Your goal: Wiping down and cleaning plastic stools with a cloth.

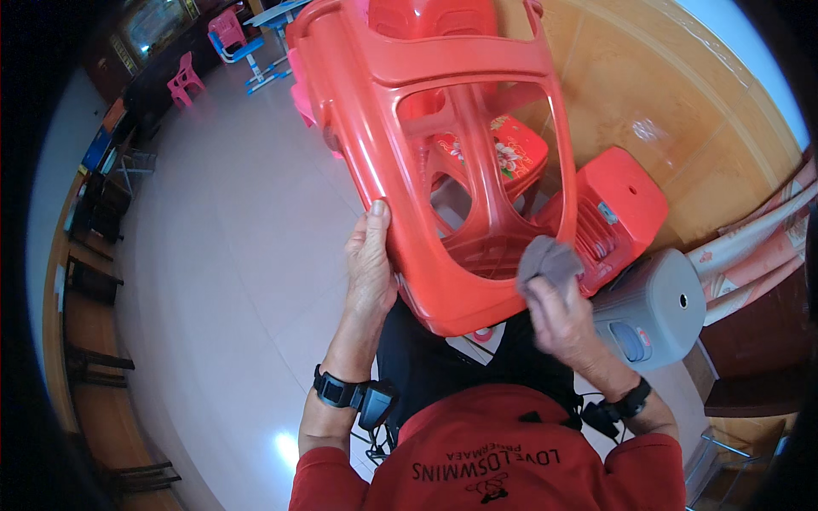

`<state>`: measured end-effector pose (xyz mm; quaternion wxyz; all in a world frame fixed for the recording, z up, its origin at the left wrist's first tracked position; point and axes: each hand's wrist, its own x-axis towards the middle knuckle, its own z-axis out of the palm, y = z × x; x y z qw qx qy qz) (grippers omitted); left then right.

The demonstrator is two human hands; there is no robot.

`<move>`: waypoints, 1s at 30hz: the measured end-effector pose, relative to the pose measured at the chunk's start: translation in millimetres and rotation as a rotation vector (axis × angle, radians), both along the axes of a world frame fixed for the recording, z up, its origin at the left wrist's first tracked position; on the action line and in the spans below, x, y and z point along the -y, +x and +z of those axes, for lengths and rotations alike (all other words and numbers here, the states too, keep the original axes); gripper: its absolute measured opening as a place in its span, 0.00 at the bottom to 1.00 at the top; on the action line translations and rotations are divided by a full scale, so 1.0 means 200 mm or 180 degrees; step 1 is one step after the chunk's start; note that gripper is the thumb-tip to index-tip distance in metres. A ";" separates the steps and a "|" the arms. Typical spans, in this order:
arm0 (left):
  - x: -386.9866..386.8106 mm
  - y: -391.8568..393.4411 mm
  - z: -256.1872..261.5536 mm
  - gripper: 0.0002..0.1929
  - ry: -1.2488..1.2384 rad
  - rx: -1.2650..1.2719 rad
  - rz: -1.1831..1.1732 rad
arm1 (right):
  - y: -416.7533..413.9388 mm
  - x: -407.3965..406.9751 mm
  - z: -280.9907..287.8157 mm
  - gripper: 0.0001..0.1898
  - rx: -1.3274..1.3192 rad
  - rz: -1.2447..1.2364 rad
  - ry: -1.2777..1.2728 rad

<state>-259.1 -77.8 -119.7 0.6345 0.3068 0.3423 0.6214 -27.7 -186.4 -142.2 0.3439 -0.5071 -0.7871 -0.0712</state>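
Observation:
A large red plastic chair (473, 61) lies tipped across my lap, its frame with wide cut-out openings facing up. My left hand (374, 262) grips the chair's left edge, thumb on top. In my right hand (559, 313) is a bunched grey cloth (549, 262), at the chair's lower right edge; whether the cloth presses on the plastic is hard to tell. Through the openings a red stool with a flower-patterned seat (527, 150) shows behind the chair.
Right of the chair stand a red plastic stool (623, 188) and a grey plastic stool (677, 306), near a patterned curtain (760, 255). A wood-coloured wall panel (639, 83) rises behind. Far left are a pink chair (185, 80), a blue chair (239, 51) and dark wooden furniture (96, 281).

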 end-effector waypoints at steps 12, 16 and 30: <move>0.17 0.08 0.07 0.36 0.0027 0.0258 -0.0935 | -0.47 -0.24 0.25 0.18 0.0116 0.0698 0.0769; 0.16 0.17 -0.02 0.27 0.0791 0.0183 -0.0878 | -0.46 -0.29 0.39 0.19 -0.0569 0.0060 0.0674; 0.11 -0.23 -0.09 0.36 0.0610 -0.3017 0.2681 | 0.00 -0.27 0.48 0.24 -0.3889 0.0675 -0.0818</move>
